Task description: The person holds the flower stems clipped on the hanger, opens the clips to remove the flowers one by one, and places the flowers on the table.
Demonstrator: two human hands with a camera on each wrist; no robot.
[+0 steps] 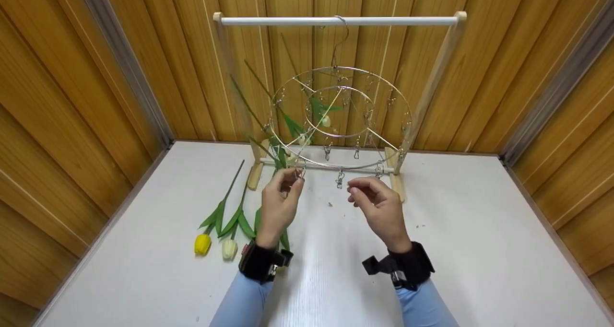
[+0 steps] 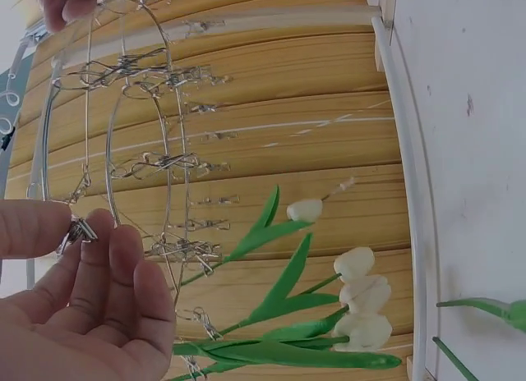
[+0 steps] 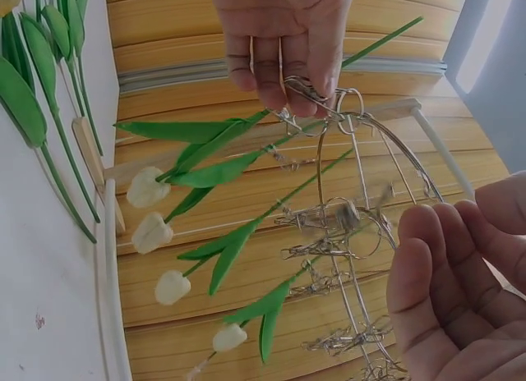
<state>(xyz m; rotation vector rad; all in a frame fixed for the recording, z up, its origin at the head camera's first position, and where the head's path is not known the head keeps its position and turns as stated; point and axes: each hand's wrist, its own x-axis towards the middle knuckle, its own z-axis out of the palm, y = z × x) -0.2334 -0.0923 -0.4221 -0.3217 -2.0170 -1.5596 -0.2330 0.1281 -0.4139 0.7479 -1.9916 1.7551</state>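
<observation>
A round metal clip hanger [image 1: 336,136] with two rings and several dangling clips hangs by its hook. My left hand [image 1: 279,203] pinches one metal clip [image 2: 78,231] between thumb and fingers at the near-left rim; the right wrist view shows this clip beside my left hand [image 3: 283,36]. Loosely bent, my right hand [image 1: 379,209] hovers close to another hanging clip [image 1: 339,179], with nothing visible between its fingers [image 3: 460,291]. Several white artificial tulips [image 2: 364,295] hang heads down from the hanger's left side, their green stems pointing up.
The hanger's hook sits on the white bar [image 1: 288,21] of a wooden stand. On the white table [image 1: 479,250] left of my left hand lie a yellow tulip [image 1: 202,244] and a white tulip [image 1: 230,249]. More green leaves show beneath my left wrist. Wood-patterned walls [image 1: 57,101] enclose the table.
</observation>
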